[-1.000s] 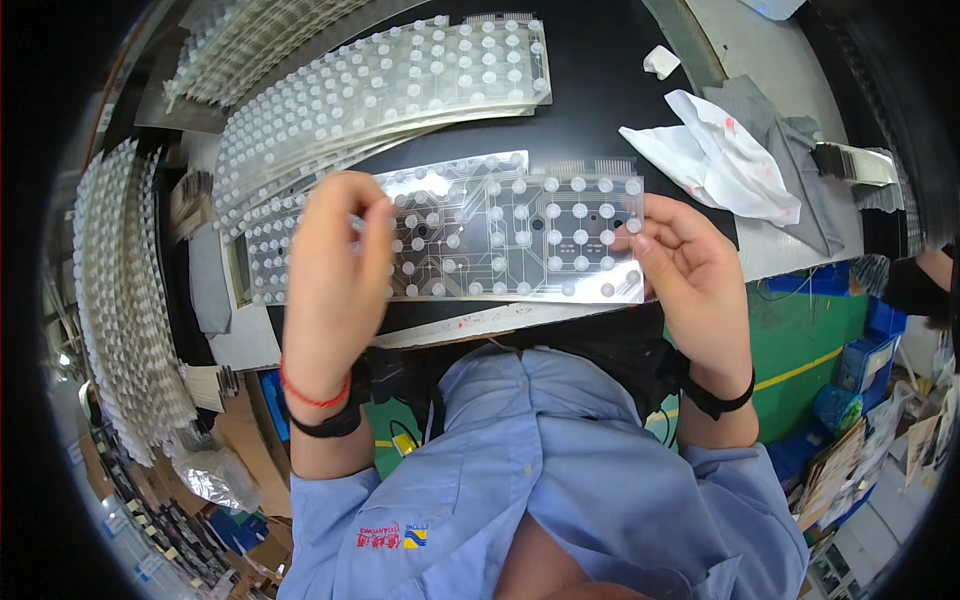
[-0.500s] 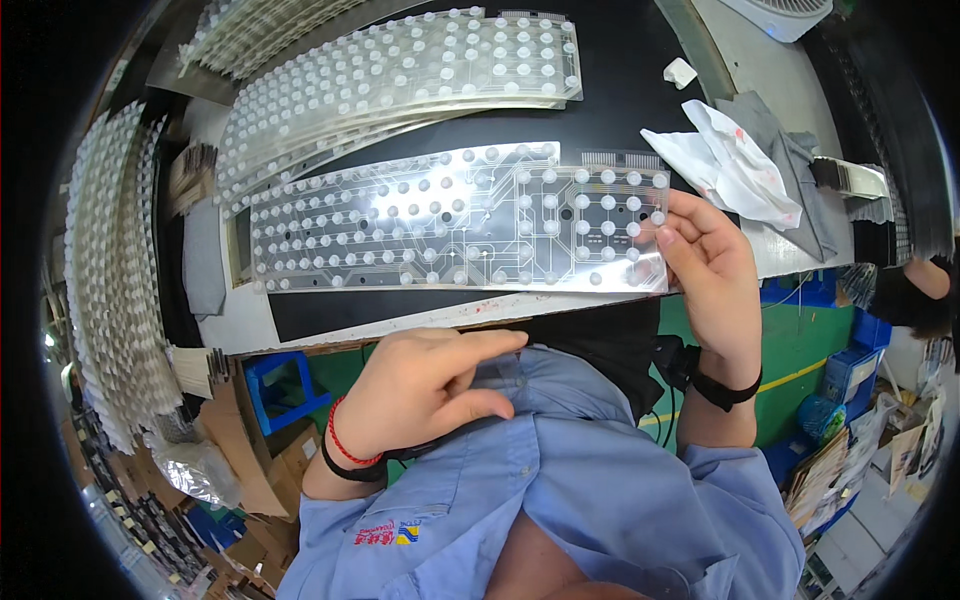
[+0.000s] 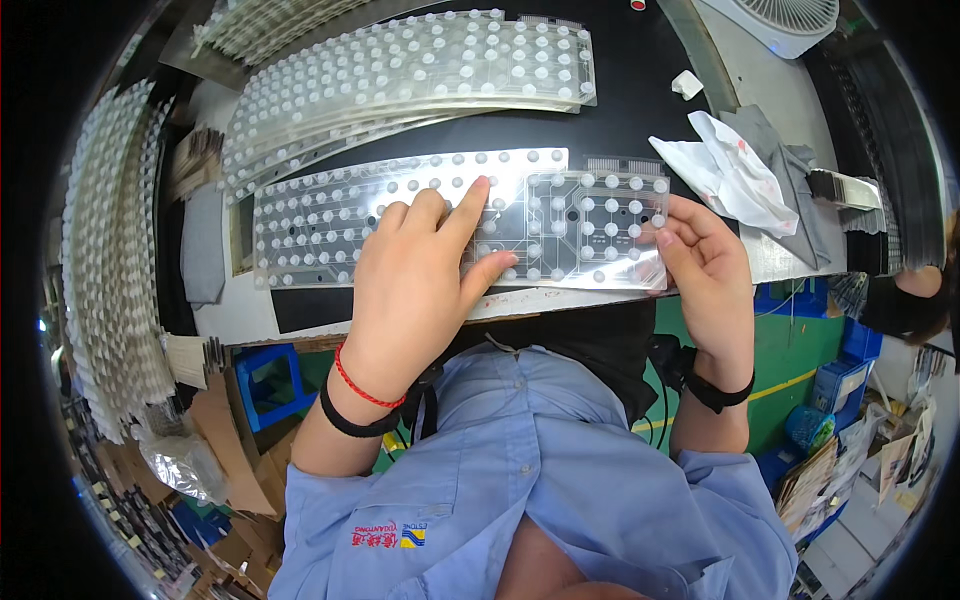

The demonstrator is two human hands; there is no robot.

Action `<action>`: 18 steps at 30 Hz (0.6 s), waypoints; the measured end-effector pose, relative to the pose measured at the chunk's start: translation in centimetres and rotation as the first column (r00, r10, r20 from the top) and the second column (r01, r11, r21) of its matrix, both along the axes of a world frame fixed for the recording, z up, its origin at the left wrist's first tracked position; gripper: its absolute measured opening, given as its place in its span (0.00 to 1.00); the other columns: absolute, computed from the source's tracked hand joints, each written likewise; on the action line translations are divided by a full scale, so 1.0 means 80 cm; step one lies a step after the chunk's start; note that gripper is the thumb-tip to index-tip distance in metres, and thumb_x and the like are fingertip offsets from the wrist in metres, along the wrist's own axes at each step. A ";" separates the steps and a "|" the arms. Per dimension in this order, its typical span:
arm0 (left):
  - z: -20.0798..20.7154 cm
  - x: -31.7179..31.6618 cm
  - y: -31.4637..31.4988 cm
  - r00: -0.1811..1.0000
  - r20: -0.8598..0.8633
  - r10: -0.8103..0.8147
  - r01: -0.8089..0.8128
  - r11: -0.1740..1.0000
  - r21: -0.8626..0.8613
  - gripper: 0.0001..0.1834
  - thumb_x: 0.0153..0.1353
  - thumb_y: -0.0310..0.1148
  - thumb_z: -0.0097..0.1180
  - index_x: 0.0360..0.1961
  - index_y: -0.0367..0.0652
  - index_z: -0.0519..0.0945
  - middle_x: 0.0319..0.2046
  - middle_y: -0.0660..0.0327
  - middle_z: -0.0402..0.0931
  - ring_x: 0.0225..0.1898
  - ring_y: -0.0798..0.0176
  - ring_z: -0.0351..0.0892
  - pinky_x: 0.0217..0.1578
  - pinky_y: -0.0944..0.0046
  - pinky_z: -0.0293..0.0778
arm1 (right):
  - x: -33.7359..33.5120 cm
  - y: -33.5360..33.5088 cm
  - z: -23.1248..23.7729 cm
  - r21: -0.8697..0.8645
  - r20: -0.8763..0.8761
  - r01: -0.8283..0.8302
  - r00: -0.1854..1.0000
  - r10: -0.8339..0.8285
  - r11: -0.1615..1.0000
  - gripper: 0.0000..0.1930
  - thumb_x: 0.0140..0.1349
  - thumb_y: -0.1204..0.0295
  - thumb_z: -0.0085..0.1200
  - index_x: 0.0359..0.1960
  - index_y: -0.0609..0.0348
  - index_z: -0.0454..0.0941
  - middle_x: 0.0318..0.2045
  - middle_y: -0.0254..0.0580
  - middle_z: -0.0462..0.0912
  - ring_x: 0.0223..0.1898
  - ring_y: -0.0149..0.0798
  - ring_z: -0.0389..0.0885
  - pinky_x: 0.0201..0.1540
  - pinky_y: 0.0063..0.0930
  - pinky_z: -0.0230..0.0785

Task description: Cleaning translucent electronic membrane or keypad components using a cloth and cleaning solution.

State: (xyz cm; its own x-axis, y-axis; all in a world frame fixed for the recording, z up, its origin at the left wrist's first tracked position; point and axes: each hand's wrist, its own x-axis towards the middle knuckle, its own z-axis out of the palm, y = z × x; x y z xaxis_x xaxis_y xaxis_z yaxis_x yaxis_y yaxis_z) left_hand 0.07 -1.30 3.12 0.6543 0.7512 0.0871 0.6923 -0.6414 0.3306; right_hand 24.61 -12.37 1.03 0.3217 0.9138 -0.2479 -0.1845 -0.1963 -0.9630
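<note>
From where I stand, a tall row of dotted sheets point(image 3: 115, 270) is farthest left, well apart from the left fingers. Nearer to them, though still to their left, lies a gray cloth point(image 3: 203, 245). Beyond the left fingertips, on the far side of the dark mat point(image 3: 630, 125), is a fanned stack of similar sheets point(image 3: 420, 70).

The clear sheet with white domes point(image 3: 320, 215) lies right under the left hand point(image 3: 410, 280), flat on the mat as far as I can see. Its long axis runs sideways across the person's front, reaching out leftward past the left knuckles and rightward to the other hand. That left hand sits over the middle, index finger stretched toward the far edge and thumb apart from it, nearer the front edge; I can't tell how firmly they press.

At the right end, the right hand point(image 3: 715, 260) is the one nearer the short edge: thumb on top, fingers behind, pinched on the sheet's rim. Beyond those fingers is a small white lump point(image 3: 686, 84), and just past them to the right a crumpled white cloth point(image 3: 730, 170). Farther off stands a white fan point(image 3: 790, 20).
</note>
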 end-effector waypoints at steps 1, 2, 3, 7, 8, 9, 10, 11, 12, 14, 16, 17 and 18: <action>-0.001 -0.002 -0.001 1.000 0.009 -0.008 0.008 1.000 0.009 0.30 0.56 0.40 0.69 0.60 0.43 0.79 0.35 0.57 0.72 0.37 0.52 0.70 0.42 0.57 0.71 | 0.000 -0.001 0.000 -0.003 -0.002 0.001 1.000 -0.001 1.000 0.18 0.71 0.83 0.45 0.61 0.71 0.70 0.43 0.45 0.84 0.34 0.26 0.83 0.34 0.16 0.76; -0.002 -0.004 -0.003 1.000 0.018 -0.016 0.015 1.000 0.017 0.31 0.55 0.40 0.69 0.60 0.43 0.79 0.35 0.57 0.72 0.37 0.52 0.71 0.42 0.57 0.71 | -0.001 -0.001 0.001 0.005 -0.004 0.005 1.000 -0.005 1.000 0.17 0.71 0.83 0.45 0.61 0.71 0.70 0.43 0.45 0.84 0.34 0.26 0.83 0.35 0.17 0.76; 0.000 -0.006 -0.004 1.000 0.017 -0.022 0.022 1.000 0.008 0.30 0.55 0.40 0.69 0.59 0.43 0.79 0.36 0.57 0.73 0.38 0.52 0.71 0.42 0.57 0.71 | -0.003 0.000 0.004 0.012 -0.006 0.009 1.000 -0.009 1.000 0.17 0.71 0.83 0.45 0.61 0.71 0.70 0.43 0.45 0.84 0.34 0.26 0.83 0.36 0.17 0.76; 0.003 -0.005 -0.004 0.999 0.036 -0.029 0.029 0.999 -0.016 0.30 0.54 0.40 0.69 0.58 0.42 0.79 0.37 0.56 0.74 0.38 0.51 0.72 0.42 0.56 0.71 | 0.001 0.000 0.001 0.019 -0.012 -0.020 1.000 0.020 1.000 0.17 0.71 0.83 0.45 0.61 0.72 0.70 0.43 0.45 0.84 0.36 0.27 0.83 0.39 0.18 0.76; 0.003 -0.004 -0.004 0.999 0.049 -0.024 0.025 1.000 -0.014 0.30 0.54 0.40 0.69 0.58 0.42 0.79 0.37 0.56 0.74 0.38 0.51 0.72 0.42 0.56 0.71 | 0.001 0.000 0.001 0.014 -0.009 -0.017 1.000 0.018 1.000 0.17 0.71 0.83 0.45 0.60 0.72 0.70 0.43 0.45 0.84 0.36 0.27 0.83 0.39 0.18 0.76; 0.003 -0.004 -0.004 0.998 0.050 -0.026 0.027 0.999 -0.024 0.29 0.54 0.39 0.69 0.57 0.41 0.79 0.37 0.56 0.74 0.39 0.50 0.72 0.42 0.56 0.71 | 0.001 0.000 0.001 0.010 -0.005 -0.016 1.000 0.016 1.000 0.17 0.71 0.83 0.45 0.60 0.72 0.71 0.43 0.45 0.84 0.37 0.27 0.83 0.39 0.18 0.76; 0.005 -0.005 -0.003 0.999 0.046 -0.019 0.020 0.999 -0.028 0.27 0.54 0.38 0.69 0.55 0.40 0.79 0.38 0.55 0.74 0.39 0.50 0.72 0.43 0.55 0.71 | -0.001 0.004 0.000 0.012 -0.006 -0.024 1.000 0.024 1.000 0.17 0.71 0.83 0.45 0.60 0.72 0.71 0.43 0.45 0.84 0.37 0.27 0.83 0.39 0.18 0.76; 0.007 -0.007 -0.003 0.999 0.042 -0.011 0.012 0.999 -0.032 0.26 0.55 0.38 0.69 0.53 0.40 0.80 0.38 0.55 0.75 0.39 0.49 0.73 0.43 0.55 0.71 | -0.002 0.004 0.003 0.005 0.008 -0.027 1.000 0.027 1.000 0.17 0.71 0.83 0.45 0.60 0.72 0.71 0.43 0.45 0.84 0.37 0.27 0.83 0.39 0.18 0.76; 0.008 -0.009 -0.004 0.996 0.094 -0.006 0.009 0.999 -0.032 0.24 0.55 0.37 0.69 0.51 0.39 0.79 0.38 0.55 0.75 0.40 0.49 0.73 0.43 0.55 0.71 | -0.001 0.001 0.009 -0.002 0.022 -0.030 0.999 0.030 1.000 0.17 0.71 0.82 0.46 0.60 0.71 0.71 0.43 0.45 0.84 0.37 0.27 0.83 0.39 0.18 0.76; 0.009 -0.013 -0.005 0.980 0.197 0.003 0.002 1.000 -0.025 0.19 0.55 0.35 0.68 0.47 0.39 0.79 0.39 0.54 0.75 0.41 0.48 0.74 0.43 0.54 0.71 | -0.003 0.000 0.010 0.009 0.034 -0.020 0.999 0.019 1.000 0.17 0.71 0.82 0.46 0.60 0.71 0.71 0.43 0.44 0.85 0.37 0.26 0.83 0.38 0.17 0.76; 0.014 -0.012 -0.008 0.949 0.315 -0.023 0.033 0.999 -0.026 0.14 0.57 0.29 0.65 0.43 0.38 0.78 0.37 0.53 0.76 0.40 0.48 0.74 0.43 0.56 0.71 | -0.006 0.000 0.007 0.036 0.029 0.013 0.999 -0.014 0.999 0.16 0.71 0.82 0.46 0.59 0.71 0.72 0.42 0.44 0.85 0.36 0.26 0.84 0.38 0.16 0.75; 0.014 -0.013 -0.008 0.926 0.372 -0.060 0.078 0.996 -0.032 0.13 0.57 0.28 0.64 0.43 0.37 0.78 0.37 0.53 0.76 0.39 0.49 0.75 0.42 0.57 0.71 | -0.010 0.002 0.009 0.028 0.008 0.045 0.999 -0.046 0.999 0.16 0.71 0.81 0.48 0.59 0.70 0.73 0.39 0.42 0.86 0.34 0.24 0.83 0.36 0.14 0.72; 0.015 -0.013 -0.009 0.899 0.428 -0.098 0.125 0.992 -0.035 0.13 0.58 0.26 0.64 0.43 0.37 0.78 0.36 0.53 0.76 0.38 0.50 0.75 0.42 0.58 0.71 | -0.011 0.004 0.009 0.030 0.016 0.038 0.999 -0.039 0.999 0.16 0.70 0.80 0.50 0.58 0.70 0.73 0.37 0.40 0.86 0.34 0.23 0.82 0.34 0.14 0.71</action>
